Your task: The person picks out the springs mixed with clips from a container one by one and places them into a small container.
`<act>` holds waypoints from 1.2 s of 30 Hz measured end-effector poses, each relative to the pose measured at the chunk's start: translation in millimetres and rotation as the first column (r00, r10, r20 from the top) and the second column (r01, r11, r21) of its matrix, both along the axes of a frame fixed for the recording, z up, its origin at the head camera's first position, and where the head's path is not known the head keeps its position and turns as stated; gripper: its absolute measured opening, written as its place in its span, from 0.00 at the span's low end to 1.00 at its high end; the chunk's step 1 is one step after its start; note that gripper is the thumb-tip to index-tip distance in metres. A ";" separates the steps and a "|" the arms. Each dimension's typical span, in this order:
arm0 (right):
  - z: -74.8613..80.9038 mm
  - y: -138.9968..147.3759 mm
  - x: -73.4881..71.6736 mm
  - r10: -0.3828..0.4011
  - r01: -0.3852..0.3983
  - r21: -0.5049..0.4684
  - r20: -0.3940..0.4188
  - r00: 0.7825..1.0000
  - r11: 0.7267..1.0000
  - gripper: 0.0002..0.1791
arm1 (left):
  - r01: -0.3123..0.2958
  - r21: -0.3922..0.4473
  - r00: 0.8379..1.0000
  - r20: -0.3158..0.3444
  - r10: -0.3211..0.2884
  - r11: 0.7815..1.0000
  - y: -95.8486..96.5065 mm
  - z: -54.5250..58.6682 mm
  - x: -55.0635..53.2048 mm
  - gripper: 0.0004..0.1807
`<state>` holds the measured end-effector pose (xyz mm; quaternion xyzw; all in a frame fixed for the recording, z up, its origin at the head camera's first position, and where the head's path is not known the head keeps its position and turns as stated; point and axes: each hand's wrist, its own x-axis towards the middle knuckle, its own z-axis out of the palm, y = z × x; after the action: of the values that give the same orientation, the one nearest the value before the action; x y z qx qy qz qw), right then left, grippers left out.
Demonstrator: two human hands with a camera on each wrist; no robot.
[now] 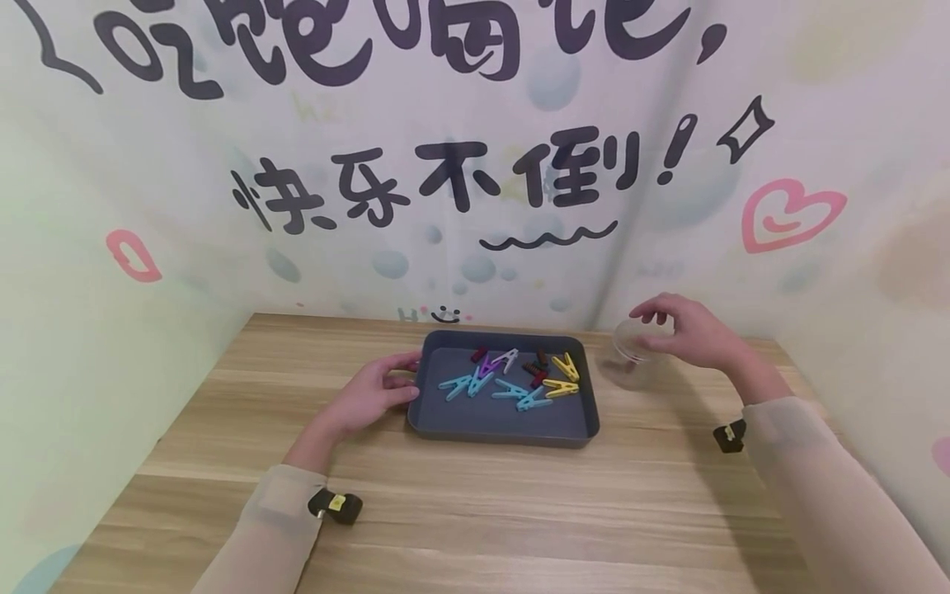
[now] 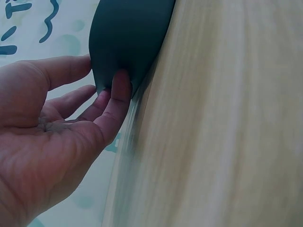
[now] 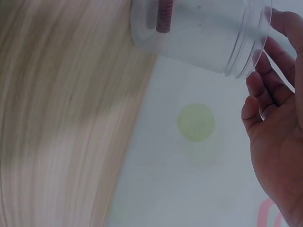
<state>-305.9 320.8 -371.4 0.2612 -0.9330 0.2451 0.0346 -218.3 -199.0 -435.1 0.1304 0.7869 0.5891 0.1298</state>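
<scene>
A dark grey tray (image 1: 490,425) lies on the wooden table. In it are light blue clothespins (image 1: 510,390), yellow clothespins (image 1: 562,388), a purple one, a whitish one, and small dark red ribbed pieces (image 1: 478,354). My left hand (image 1: 374,392) touches the tray's left end wall with its fingertips, also seen in the left wrist view. To the tray's right stands a clear jar (image 3: 203,42). One dark red ribbed piece (image 3: 164,16) shows inside, close to the base. My right hand (image 1: 690,332) is at the jar's mouth, fingers spread about the rim, with nothing visible between them.
The wooden table (image 1: 460,520) ends at a wall hanging (image 1: 519,272) with large dark writing, close behind the tray and jar. Both sleeves carry a small black strap device (image 1: 337,505) at the wrist.
</scene>
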 end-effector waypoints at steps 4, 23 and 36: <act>1.6 -3.9 0.9 0.002 -0.002 -0.014 0.002 1.000 1.000 0.23 | -0.001 -0.006 1.000 0.000 0.001 1.000 -0.2 -0.3 -0.1 0.34; 7.3 -45.4 1.9 0.105 -0.104 -0.024 0.039 0.994 0.994 0.21 | -0.006 -0.019 1.000 0.001 0.006 1.000 -0.3 0.1 0.2 0.34; 1.8 -78.2 -0.6 0.180 -0.178 -0.033 0.071 0.981 0.983 0.25 | -0.004 -0.009 1.000 0.004 0.004 1.000 -0.1 -1.3 -0.6 0.34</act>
<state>-306.5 242.6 -369.6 0.3343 -0.9030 0.2692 -0.0186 -218.9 -199.1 -436.3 0.1269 0.7895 0.5861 0.1307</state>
